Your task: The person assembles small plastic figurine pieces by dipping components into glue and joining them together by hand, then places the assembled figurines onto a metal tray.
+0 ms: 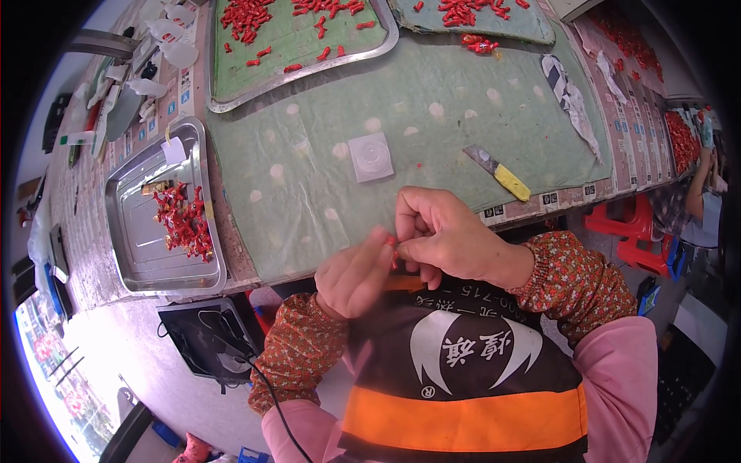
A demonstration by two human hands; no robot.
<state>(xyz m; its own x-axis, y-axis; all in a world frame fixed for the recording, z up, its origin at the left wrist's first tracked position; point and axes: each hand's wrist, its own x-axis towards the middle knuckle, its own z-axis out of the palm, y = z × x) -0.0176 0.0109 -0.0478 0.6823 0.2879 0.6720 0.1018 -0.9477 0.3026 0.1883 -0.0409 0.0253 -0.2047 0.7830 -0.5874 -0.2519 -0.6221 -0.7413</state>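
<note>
At the table's near edge, my two hands meet over a small red plastic-looking piece (393, 248). My right hand (455, 239) is closed, with thumb and forefinger pinching the piece. From the other side, the fingertips of my left hand (353, 276) are closed on it too, somewhat blurred by motion. Fingers cover most of the piece, so its exact shape is hidden. Beyond my hands a clear, square, shallow dish (373, 159) rests on the green mat (309, 201). A knife with a yellow handle (511, 182) lies to the right of the dish.
Small red figures (182, 220) lie heaped in a metal tray (127, 266) at left. Loose red parts fill a larger green-lined tray (301, 86) and a second board (532, 40) at the back. A crumpled cloth (575, 108) lies at right, near a red stool (641, 231) below.
</note>
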